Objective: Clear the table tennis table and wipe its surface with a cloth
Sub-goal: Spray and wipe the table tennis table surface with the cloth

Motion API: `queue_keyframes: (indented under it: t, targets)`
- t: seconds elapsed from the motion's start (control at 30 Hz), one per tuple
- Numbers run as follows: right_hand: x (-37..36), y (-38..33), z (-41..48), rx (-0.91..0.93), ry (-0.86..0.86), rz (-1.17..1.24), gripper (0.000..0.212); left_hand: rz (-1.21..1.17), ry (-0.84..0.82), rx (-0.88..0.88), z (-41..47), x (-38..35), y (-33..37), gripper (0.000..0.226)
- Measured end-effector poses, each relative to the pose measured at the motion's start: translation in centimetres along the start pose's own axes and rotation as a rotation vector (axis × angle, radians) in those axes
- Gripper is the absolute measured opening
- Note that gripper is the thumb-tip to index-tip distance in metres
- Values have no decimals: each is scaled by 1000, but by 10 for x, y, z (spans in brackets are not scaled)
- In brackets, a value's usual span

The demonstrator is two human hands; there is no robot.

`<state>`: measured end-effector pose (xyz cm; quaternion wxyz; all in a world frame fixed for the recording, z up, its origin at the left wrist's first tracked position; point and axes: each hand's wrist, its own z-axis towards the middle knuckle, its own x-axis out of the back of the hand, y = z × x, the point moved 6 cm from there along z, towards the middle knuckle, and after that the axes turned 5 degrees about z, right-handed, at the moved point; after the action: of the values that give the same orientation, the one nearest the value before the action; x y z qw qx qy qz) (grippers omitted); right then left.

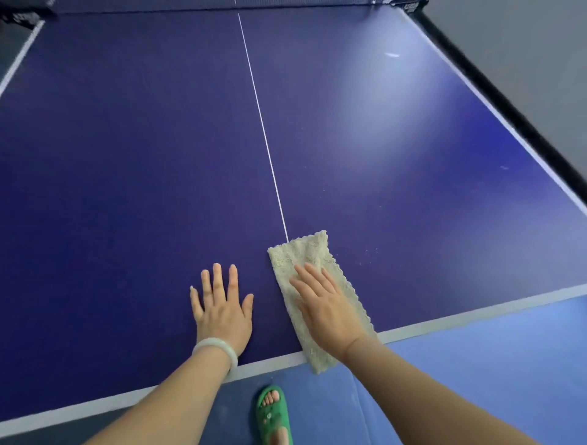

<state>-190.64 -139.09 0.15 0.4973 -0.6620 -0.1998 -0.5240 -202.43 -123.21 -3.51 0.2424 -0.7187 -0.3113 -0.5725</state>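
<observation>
table tennis table (127,158) fills most of my feed: a wide, flat, matte board in deep blue-violet, smooth all over. a thin white centre line (263,133) runs away from me, and a broad white end line (476,309) borders the near edge. a black rim (508,111) runs down its right side, and a soft patch of glare (381,95) lightens the right half. at the far end i can make out a dark net strip (222,3), too cropped to say more.

the pale beige cloth (305,254) lies on the near part of the table, where its far end meets the foot of the centre line. it is a nubbly, loosely textured rag folded into a long narrow rectangle with scalloped edges. it sits slantwise, its far end on the blue surface and its near end past the end line, hanging over the table's edge. a few pale specks (368,254) dot the surface just to its right.

my view shows the right hand (324,305) flat on the middle of the cloth, fingers straight and close together, pressing down with nothing curled round it. the left hand (222,308) rests flat on bare table just left of the cloth, not touching it, fingers straight and slightly spread, holding nothing. a smooth, round, pale jade-coloured bangle (216,347) circles the left wrist.

below the table's edge i see a blue padded floor mat (492,365) with a seam, and on it a green rubbery open-toed slipper (271,416) with toes showing.
</observation>
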Motion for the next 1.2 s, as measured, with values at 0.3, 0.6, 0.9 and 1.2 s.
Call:
queue_keyframes:
  t: [0.3, 0.6, 0.9, 1.2]
  targets:
    - [-27, 26, 14, -35, -92, -188, 57, 30, 76, -38, 0, -4, 1, 66]
    - [-32, 15, -1, -112, -75, -194, 59, 8, 70, -35, -1, -6, -1, 65]
    - [-29, 24, 5, -225, -18, -227, 59, -6, 83, -26, -2, -6, -1, 64]
    - [-13, 67, 53, -245, -100, -237, 61, 2, 70, -21, -2, -3, 0, 64]
